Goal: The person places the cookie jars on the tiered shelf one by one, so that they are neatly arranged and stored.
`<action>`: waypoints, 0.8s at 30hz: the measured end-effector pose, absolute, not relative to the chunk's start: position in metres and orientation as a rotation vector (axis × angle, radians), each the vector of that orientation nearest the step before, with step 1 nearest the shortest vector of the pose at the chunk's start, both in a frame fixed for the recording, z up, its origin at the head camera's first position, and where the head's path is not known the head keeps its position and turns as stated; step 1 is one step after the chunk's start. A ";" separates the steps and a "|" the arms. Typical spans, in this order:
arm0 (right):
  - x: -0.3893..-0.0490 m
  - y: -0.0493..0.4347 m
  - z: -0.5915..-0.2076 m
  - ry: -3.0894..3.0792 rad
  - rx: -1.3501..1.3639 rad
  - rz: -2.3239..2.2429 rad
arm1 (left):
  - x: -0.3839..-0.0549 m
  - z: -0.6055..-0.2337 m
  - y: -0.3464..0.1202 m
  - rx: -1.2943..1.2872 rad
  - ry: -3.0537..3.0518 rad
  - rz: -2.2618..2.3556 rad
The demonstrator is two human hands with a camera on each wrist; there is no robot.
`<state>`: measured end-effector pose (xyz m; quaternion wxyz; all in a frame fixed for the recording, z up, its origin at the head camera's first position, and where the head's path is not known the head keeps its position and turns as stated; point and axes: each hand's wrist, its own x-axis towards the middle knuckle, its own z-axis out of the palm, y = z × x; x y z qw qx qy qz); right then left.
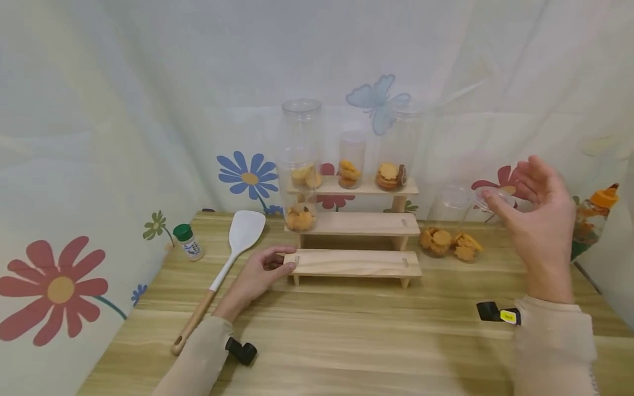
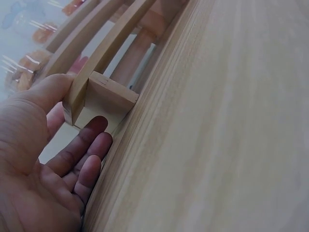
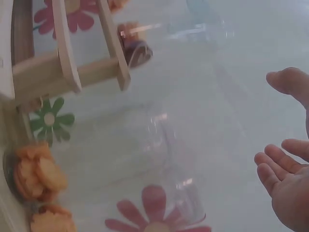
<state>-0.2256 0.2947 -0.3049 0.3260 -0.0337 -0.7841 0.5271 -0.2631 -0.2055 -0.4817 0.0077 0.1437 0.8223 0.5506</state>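
Note:
A three-step wooden rack (image 1: 353,263) stands on the table, its lowest step toward me. My left hand (image 1: 260,272) grips the left end of that step, thumb at the front corner and index finger behind. In the left wrist view, the other fingers (image 2: 87,169) extend beside the rack's leg (image 2: 111,94). My right hand (image 1: 542,220) is raised at the right with its fingers apart and nothing in them. Its thumb overlaps the top of a clear cookie jar (image 1: 467,247) in the head view; the right wrist view shows a gap. Another cookie jar (image 1: 437,242) stands beside that one.
Cookie jars stand on the top step, among them a small jar (image 1: 350,173) and a tall jar (image 1: 391,176); another jar (image 1: 300,217) is on the middle step. A white spatula (image 1: 246,231), a green-capped shaker (image 1: 188,242) and an orange-capped bottle (image 1: 591,214) flank the rack.

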 end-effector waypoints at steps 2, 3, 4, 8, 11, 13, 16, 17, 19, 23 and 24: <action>-0.227 0.304 -0.308 -2.081 -0.140 1.372 | -0.263 -0.482 -0.206 0.444 2.574 1.713; -0.229 0.308 -0.310 -2.091 -0.161 1.376 | -0.264 -0.482 -0.207 0.441 2.575 1.709; -0.230 0.312 -0.312 -2.098 -0.181 1.385 | -0.264 -0.482 -0.207 0.442 2.575 1.705; -0.239 0.327 -0.324 -2.146 -0.233 1.410 | -0.264 -0.481 -0.206 0.441 2.571 1.703; -0.245 0.336 -0.334 -2.211 -0.246 1.412 | -0.263 -0.480 -0.206 0.442 2.569 1.709; -0.248 0.340 -0.342 -2.244 -0.241 1.413 | -0.263 -0.480 -0.206 0.448 2.566 1.711; -0.254 0.344 -0.352 -2.279 -0.225 1.413 | -0.262 -0.480 -0.206 0.456 2.562 1.721; -0.256 0.345 -0.355 -2.290 -0.219 1.413 | -0.262 -0.480 -0.206 0.457 2.561 1.723; -0.259 0.347 -0.361 -2.312 -0.206 1.416 | -0.262 -0.479 -0.206 0.455 2.557 1.730; -0.264 0.351 -0.373 -2.364 -0.190 1.429 | -0.261 -0.478 -0.206 0.455 2.558 1.733; -0.265 0.352 -0.376 -2.378 -0.188 1.433 | -0.261 -0.478 -0.206 0.456 2.559 1.731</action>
